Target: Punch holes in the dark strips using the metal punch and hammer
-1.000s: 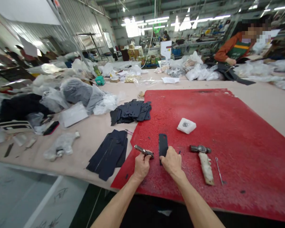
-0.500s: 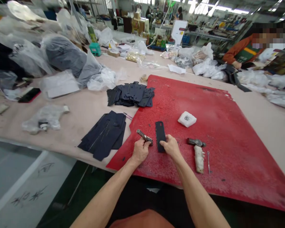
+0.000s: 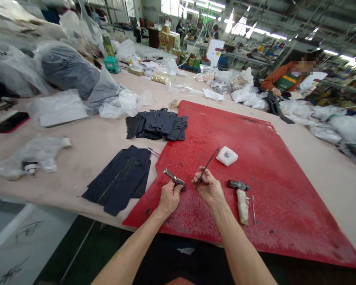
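Note:
My left hand point(image 3: 170, 196) is closed around a short metal punch point(image 3: 173, 178) just above the red mat point(image 3: 255, 146). In my right hand point(image 3: 209, 188) is a dark strip piece point(image 3: 208, 166), lifted off the mat and turned edge-on, pinched between thumb and fingers. To the right of that hand lies a hammer point(image 3: 242, 204) with a wrapped white handle, and a thin metal rod point(image 3: 253, 209) beside it. A white block point(image 3: 227, 156) with small metal bits on top sits beyond my right hand.
Left of the mat lies a stack of long dark pieces point(image 3: 118, 178). Behind it, a heap of smaller dark pieces point(image 3: 158, 123) overlaps the mat's edge. Plastic bags point(image 3: 68, 67) crowd the table's left and far sides. A co-worker point(image 3: 284, 79) is at the far right.
My right hand has picked the dark strip up from the mat and tilted it on edge. My left hand still holds the punch. The view has shifted slightly.

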Tool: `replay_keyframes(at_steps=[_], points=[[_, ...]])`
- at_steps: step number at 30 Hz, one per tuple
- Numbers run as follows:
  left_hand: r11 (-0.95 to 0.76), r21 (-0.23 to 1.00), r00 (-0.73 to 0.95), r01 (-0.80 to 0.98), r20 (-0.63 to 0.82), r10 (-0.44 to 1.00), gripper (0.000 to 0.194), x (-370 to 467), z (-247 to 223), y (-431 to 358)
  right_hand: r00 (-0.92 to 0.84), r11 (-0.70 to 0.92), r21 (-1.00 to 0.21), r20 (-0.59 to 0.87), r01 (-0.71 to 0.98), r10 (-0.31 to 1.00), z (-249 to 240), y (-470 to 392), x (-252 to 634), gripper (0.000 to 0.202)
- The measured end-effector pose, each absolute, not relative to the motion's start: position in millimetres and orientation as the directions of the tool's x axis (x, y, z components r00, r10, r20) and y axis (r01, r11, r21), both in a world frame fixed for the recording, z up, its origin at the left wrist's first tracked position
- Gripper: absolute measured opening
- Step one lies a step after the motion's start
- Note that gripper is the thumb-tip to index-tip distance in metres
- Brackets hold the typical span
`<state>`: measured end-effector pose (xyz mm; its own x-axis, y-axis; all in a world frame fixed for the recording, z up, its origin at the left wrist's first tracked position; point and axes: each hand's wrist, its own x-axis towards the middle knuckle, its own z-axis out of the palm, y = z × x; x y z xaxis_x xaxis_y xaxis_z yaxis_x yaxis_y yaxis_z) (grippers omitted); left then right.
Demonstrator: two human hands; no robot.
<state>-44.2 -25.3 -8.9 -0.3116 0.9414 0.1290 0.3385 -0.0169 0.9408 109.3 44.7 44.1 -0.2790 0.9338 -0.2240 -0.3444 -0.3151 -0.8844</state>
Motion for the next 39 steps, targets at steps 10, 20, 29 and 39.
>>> replay_keyframes(at_steps=[10, 20, 29, 39], points=[[0.004, 0.928, -0.318, 0.373, 0.124, 0.940, 0.020, -46, -12, -22, -0.343, 0.149, -0.975, 0.199, -0.167, 0.918, 57, 76, 116, 0.045], [0.037, 0.894, -0.328, 0.447, 0.125, 0.936, 0.021, -44, 0, -21, -0.446, 0.060, -0.926, 0.235, -0.372, 0.863, 87, 77, 130, 0.065], [0.034, 0.874, -0.327, 0.485, 0.145, 0.934, 0.021, -45, -1, -19, -0.471, -0.049, -0.918, 0.155, -0.394, 0.868, 78, 77, 134, 0.069], [0.044, 0.877, -0.335, 0.479, 0.136, 0.932, 0.020, -48, -8, -18, -0.387, -0.295, -0.850, -0.119, -0.437, 0.914, 49, 77, 136, 0.041]])
